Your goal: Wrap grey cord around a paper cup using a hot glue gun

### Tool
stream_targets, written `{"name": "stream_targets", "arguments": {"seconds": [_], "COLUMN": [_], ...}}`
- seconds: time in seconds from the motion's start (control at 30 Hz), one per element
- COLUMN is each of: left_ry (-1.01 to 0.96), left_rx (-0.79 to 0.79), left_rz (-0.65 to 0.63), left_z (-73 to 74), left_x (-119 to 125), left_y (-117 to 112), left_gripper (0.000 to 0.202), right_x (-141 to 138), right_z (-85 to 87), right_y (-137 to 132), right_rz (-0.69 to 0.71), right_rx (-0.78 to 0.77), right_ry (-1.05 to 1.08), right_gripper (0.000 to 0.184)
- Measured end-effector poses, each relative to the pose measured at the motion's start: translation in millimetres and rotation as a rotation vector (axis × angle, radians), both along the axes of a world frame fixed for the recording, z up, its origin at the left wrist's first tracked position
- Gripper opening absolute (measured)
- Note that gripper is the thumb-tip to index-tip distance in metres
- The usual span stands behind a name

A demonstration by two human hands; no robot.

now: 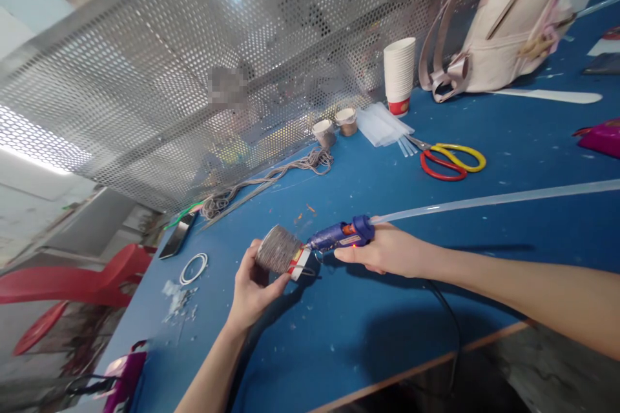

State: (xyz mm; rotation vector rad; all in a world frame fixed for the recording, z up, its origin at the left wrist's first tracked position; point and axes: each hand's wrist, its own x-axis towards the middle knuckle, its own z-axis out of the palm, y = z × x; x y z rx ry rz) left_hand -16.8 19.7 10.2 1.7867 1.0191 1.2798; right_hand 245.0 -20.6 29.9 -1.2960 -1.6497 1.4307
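Observation:
My left hand (256, 290) is closed around a paper cup (281, 251) tipped on its side. Grey-brown cord is wound round most of the cup, and a white and red band shows bare at its right end. A loose bit of cord hangs from that end. In my right hand (387, 250) is a blue glue gun (341, 233), its nozzle at the bare band; whether it touches cannot be made out. A long clear glue stick (484, 202) runs out of the gun's back toward the right edge. A small red light glows on the gun.
Along the perforated metal panel (184, 97) lie a cord bundle (271, 181), two small wrapped cups (346, 121), clear glue sticks (382, 124), stacked paper cups (400, 74) and a pale backpack (504, 39). Scissors (450, 160) rest nearer. A white ring (194, 269) and phone (178, 235) lie left.

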Motion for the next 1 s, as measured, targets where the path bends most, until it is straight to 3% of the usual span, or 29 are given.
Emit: {"name": "stream_targets", "arguments": {"seconds": [0.13,0.5,0.73,0.87,1.0], "left_ry": [0.003,-0.037,-0.013,0.021,0.034], "left_rx": [0.0,-0.126,-0.081,-0.001,0.07], "left_rz": [-0.016,0.125,0.066,0.016,-0.028], "left_z": [-1.0,-4.0,-0.1,2.1,0.7], "left_x": [-1,-7,-2,1,0], "left_y": [0,1,0,-1,0], "left_gripper": [0.041,0.054,0.049,0.042,0.039], "right_x": [0,5,11,-5,-25], "right_z": [-0.1,-2.1,3.2,-1.5,-11.9], "right_y": [0,12,53,86,99], "right_rz": [-0.002,-0.075,-0.093,-0.101,-0.09], "right_rx": [-0.017,-0.052,0.127,0.237,0.338], "right_ry": [0.018,0.152,-0.121,-0.289,-0.437], "right_gripper": [0.036,0.032,0.03,0.029,0.029]}}
